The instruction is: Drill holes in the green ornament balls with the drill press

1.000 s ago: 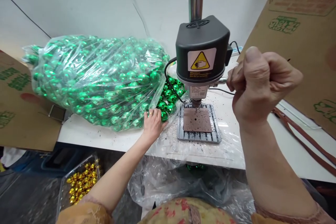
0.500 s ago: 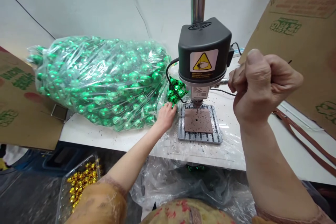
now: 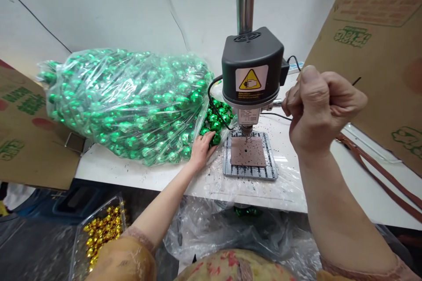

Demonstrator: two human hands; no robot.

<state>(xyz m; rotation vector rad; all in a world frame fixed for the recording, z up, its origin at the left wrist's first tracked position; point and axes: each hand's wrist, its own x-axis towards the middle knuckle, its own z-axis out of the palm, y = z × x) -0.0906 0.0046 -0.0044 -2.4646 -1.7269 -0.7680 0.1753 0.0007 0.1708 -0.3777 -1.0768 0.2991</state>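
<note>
A large clear plastic bag (image 3: 128, 105) full of shiny green balls lies on the white table. At its open right end, my left hand (image 3: 201, 151) has its fingers curled against loose green balls (image 3: 216, 119). My right hand (image 3: 321, 107) is raised and closed around the lever of a black drill press (image 3: 253, 68). Below the drill, a brown plate (image 3: 248, 151) with a small dark hole lies on the slotted metal base (image 3: 270, 169), scattered with dark shavings.
A clear bin of gold balls (image 3: 103, 230) is below the table at lower left. Cardboard boxes stand at the left (image 3: 29, 131) and right (image 3: 372, 48). A brown strap (image 3: 379, 175) lies at the right. Crumpled plastic (image 3: 204, 228) hangs at the table's front.
My left hand has shifted slightly left and down, and more green balls show beside its fingers. My right hand stays closed on the lever. The view has moved slightly.
</note>
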